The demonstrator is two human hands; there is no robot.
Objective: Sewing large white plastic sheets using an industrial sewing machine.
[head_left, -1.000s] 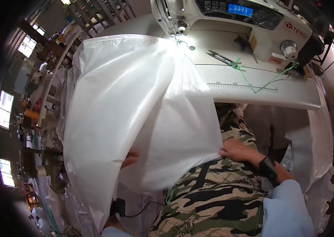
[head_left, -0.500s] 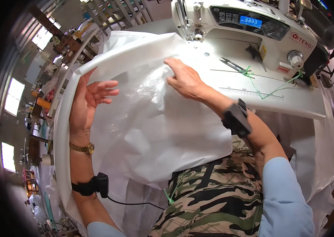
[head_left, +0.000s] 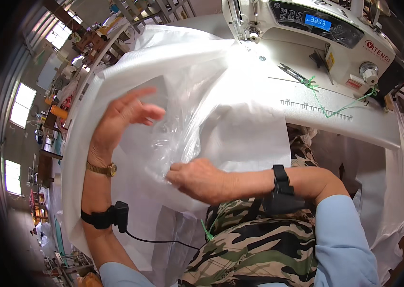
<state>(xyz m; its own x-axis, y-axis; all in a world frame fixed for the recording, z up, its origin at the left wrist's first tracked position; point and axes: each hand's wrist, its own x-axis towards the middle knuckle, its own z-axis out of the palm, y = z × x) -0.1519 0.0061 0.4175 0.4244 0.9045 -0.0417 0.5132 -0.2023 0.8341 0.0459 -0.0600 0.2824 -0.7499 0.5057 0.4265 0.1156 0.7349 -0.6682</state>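
Note:
White plastic sheeting [head_left: 245, 134] spreads from the sewing machine's needle area down over my lap and out to the left. Inside its fold, a thin clear plastic film [head_left: 190, 126] is drawn into long creases. My right hand [head_left: 197, 181] is closed on the film's near end, low in front of my apron, its fingertips curled and partly hidden. My left hand [head_left: 128, 117] is raised over the left part of the sheeting, slightly blurred, fingers apart and holding nothing.
The sewing machine [head_left: 297, 40] stands at the back right, with its lamp lit. On its bed lie thread snips [head_left: 293, 73] tied to a green thread [head_left: 327, 113]. A grey metal rack [head_left: 140, 12] stands behind. A black cable [head_left: 159, 240] runs from my left forearm band.
My right hand has come down and toward me from near the needle, pulling the clear film into taut creases. My left hand has shifted slightly right, turning its fingers.

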